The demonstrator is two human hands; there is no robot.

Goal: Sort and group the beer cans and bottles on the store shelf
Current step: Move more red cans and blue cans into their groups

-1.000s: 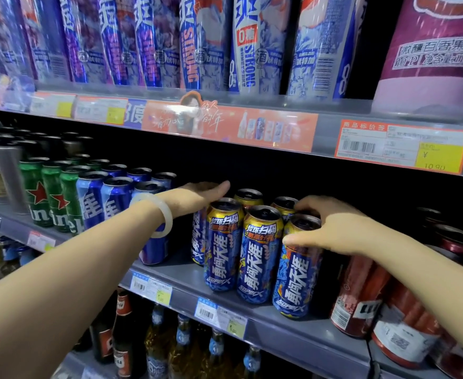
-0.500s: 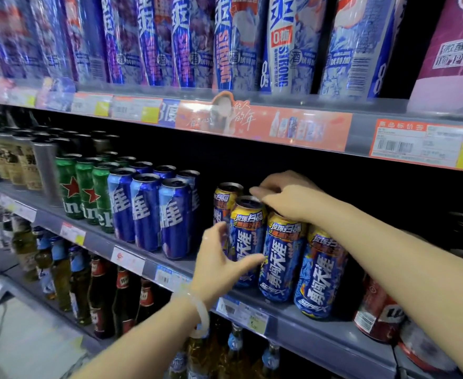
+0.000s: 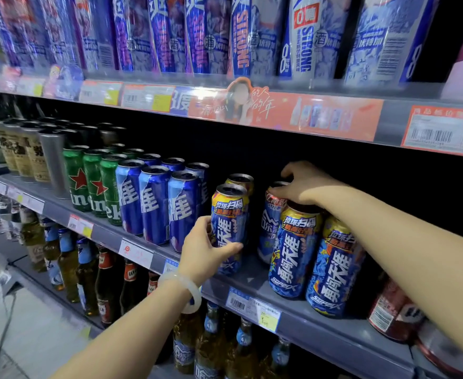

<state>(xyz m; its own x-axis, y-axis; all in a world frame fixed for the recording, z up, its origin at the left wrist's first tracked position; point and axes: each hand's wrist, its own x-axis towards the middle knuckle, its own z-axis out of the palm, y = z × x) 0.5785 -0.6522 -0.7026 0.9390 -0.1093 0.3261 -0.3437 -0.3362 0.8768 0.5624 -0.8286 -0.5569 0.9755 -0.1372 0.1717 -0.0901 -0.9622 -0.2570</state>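
Head view: a blue-and-gold can point(image 3: 229, 225) stands upright at the front of the middle shelf point(image 3: 320, 321), clasped low on its body by the left hand point(image 3: 201, 251), thumb across the front. A paler blue can point(image 3: 270, 222) further back is pinched at its rim by the right hand point(image 3: 304, 186). Two more blue-and-gold cans point(image 3: 296, 253) are seen just right, plain blue cans point(image 3: 154, 203) just left, green cans point(image 3: 93, 181) beyond. Bottles point(image 3: 85, 272) are ranged on the shelf below.

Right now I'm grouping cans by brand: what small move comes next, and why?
Probably lift out the pale blue can that the right hand grips by its top: it stands among yellow-topped blue cans. The left hand holds one such can, ready to close the gap.
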